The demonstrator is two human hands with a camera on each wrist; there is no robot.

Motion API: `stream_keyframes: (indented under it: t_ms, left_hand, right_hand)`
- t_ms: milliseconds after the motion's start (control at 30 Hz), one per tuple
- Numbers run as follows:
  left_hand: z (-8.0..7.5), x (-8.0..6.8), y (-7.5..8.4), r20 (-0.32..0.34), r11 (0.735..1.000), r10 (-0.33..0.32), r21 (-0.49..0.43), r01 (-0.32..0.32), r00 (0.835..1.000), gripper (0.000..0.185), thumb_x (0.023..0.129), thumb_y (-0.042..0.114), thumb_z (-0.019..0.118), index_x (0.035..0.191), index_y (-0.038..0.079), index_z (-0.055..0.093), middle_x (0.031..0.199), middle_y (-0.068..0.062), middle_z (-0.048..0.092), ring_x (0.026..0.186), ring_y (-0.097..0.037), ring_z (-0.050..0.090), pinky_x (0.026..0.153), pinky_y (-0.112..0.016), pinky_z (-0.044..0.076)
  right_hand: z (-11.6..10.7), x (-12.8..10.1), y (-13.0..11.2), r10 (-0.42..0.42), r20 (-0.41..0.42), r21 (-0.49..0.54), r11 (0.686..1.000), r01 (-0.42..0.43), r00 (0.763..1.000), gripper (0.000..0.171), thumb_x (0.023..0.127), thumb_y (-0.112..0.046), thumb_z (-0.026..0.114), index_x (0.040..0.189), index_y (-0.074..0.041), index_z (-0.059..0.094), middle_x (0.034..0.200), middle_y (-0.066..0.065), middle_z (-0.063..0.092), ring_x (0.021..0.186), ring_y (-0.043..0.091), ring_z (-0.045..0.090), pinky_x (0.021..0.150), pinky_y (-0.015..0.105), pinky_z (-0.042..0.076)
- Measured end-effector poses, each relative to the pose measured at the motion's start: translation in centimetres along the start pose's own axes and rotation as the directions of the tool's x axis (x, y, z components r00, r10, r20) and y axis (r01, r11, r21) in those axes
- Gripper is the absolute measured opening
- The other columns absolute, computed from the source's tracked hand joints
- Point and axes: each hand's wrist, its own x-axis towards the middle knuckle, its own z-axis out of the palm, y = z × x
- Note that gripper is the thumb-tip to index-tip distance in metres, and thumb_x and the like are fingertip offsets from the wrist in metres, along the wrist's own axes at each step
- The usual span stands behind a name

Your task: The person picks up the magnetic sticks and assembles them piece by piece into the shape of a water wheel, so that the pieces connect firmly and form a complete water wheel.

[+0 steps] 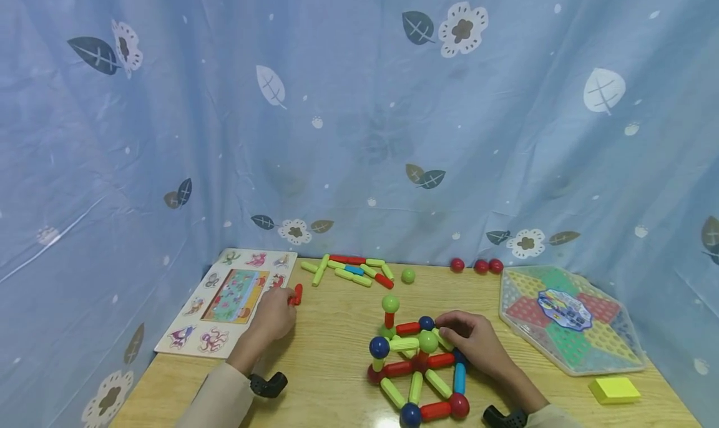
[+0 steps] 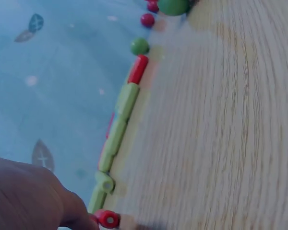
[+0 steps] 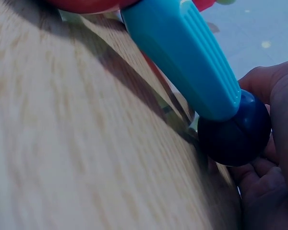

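Hanging behind wooden table (image 1: 331,365), blue curtain (image 1: 348,135); left hand (image 1: 274,314) pinching red rod (image 1: 294,301); right hand's (image 1: 476,342) grip unclear.

Red, lime and blue rods (image 1: 435,410) meet navy, red and lime balls (image 1: 411,415) toward the near edge of a tan, wood-grained table (image 1: 326,378); at its right edge, a yellow block (image 1: 614,390) and a red, green and yellow star-patterned board (image 1: 573,344); past the far edge, a pale-blue leaf-and-flower curtain (image 1: 337,91)
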Motion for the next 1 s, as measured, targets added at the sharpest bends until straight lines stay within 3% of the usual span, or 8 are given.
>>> stream_keyframes:
  t_ms: [133, 233, 300, 433, 500, 567, 733, 1000]
  left_hand:
    - [-1.4, -1.5, 2.3, -0.031, 0.998, -0.006, -0.066, 0.004, 1.0, 0.031, 0.089, -0.006, 0.062, 0.116, -0.007, 0.079, 0.101, -0.021, 0.074, 0.085, -0.033, 0.063, 0.072, -0.047, 0.055]
    - [-2.5, -2.6, 5.1, 0.038, 0.943, -0.059, -0.325, 0.068, 0.998, 0.03, 0.1, -0.002, 0.064, 0.127, -0.003, 0.076, 0.113, -0.021, 0.074, 0.086, -0.023, 0.066, 0.069, -0.036, 0.055]
    - [-3.0, -3.1, 7.5, 0.146, 0.818, -0.097, -0.552, 0.162, 0.985, 0.031, 0.106, 0.003, 0.066, 0.136, 0.0, 0.074, 0.126, -0.021, 0.072, 0.094, -0.019, 0.069, 0.074, -0.031, 0.06]
    - [-2.7, -3.6, 12.1, 0.337, 0.464, -0.096, -0.817, 0.341, 0.937, 0.036, 0.109, 0.009, 0.067, 0.144, 0.002, 0.068, 0.133, -0.017, 0.068, 0.107, -0.018, 0.069, 0.093, -0.03, 0.063]
    - [-2.1, -3.8, 13.9, 0.388, 0.344, -0.077, -0.854, 0.389, 0.919, 0.04, 0.108, 0.011, 0.069, 0.147, 0.0, 0.064, 0.126, -0.012, 0.07, 0.105, -0.017, 0.07, 0.094, -0.031, 0.063]
    - [-1.4, -4.0, 15.3, 0.432, 0.266, -0.056, -0.863, 0.43, 0.9, 0.047, 0.107, 0.011, 0.07, 0.15, -0.003, 0.059, 0.122, -0.01, 0.072, 0.102, -0.016, 0.071, 0.092, -0.03, 0.063]
    - [0.1, -4.4, 16.5, 0.517, 0.219, -0.044, -0.83, 0.513, 0.855, 0.058, 0.103, 0.015, 0.076, 0.153, -0.006, 0.054, 0.109, -0.005, 0.076, 0.091, -0.012, 0.07, 0.084, -0.025, 0.061]
    - [1.1, -4.1, 17.0, 0.559, 0.274, -0.045, -0.79, 0.548, 0.828, 0.063, 0.102, 0.024, 0.08, 0.156, 0.002, 0.056, 0.117, -0.007, 0.078, 0.088, -0.012, 0.071, 0.083, -0.026, 0.059]
  right_hand:
    - [0.1, -0.1, -0.1, 0.014, 0.0, 0.004, 1.0, -0.014, 1.0, 0.015, 0.104, -0.014, 0.075, 0.117, -0.01, 0.081, 0.114, 0.007, 0.081, 0.098, 0.005, 0.071, 0.086, 0.021, 0.059]
    - [0.2, -0.2, -0.2, 0.025, -0.007, -0.001, 1.0, -0.025, 1.0, 0.014, 0.104, -0.013, 0.076, 0.117, -0.01, 0.081, 0.114, 0.007, 0.082, 0.097, 0.005, 0.071, 0.086, 0.021, 0.058]
    - [0.1, -0.2, -0.3, 0.035, -0.011, -0.008, 0.999, -0.035, 0.999, 0.014, 0.103, -0.012, 0.076, 0.116, -0.011, 0.081, 0.113, 0.006, 0.081, 0.097, 0.005, 0.071, 0.086, 0.021, 0.058]
    - [0.0, -0.1, 0.0, 0.039, -0.014, -0.011, 0.999, -0.039, 0.999, 0.014, 0.103, -0.013, 0.076, 0.116, -0.013, 0.081, 0.113, 0.003, 0.081, 0.097, 0.006, 0.071, 0.087, 0.022, 0.058]
    - [0.0, 0.0, 0.2, 0.031, -0.005, -0.009, 0.999, -0.031, 0.999, 0.014, 0.104, -0.014, 0.076, 0.116, -0.013, 0.081, 0.114, 0.003, 0.081, 0.098, 0.006, 0.071, 0.088, 0.022, 0.058]
    - [0.0, 0.1, 0.4, 0.018, -0.006, -0.004, 1.0, -0.018, 1.0, 0.013, 0.104, -0.014, 0.076, 0.116, -0.013, 0.081, 0.114, 0.004, 0.081, 0.098, 0.006, 0.071, 0.087, 0.022, 0.059]
    - [0.2, 0.1, 0.5, -0.008, -0.01, 0.0, 1.0, 0.008, 1.0, 0.013, 0.103, -0.013, 0.076, 0.115, -0.014, 0.081, 0.113, 0.004, 0.081, 0.098, 0.005, 0.072, 0.086, 0.022, 0.059]
    - [0.0, -0.1, 0.4, 0.003, -0.009, -0.002, 1.0, -0.003, 1.0, 0.012, 0.104, -0.013, 0.076, 0.115, -0.013, 0.081, 0.112, 0.004, 0.081, 0.097, 0.006, 0.071, 0.086, 0.021, 0.059]
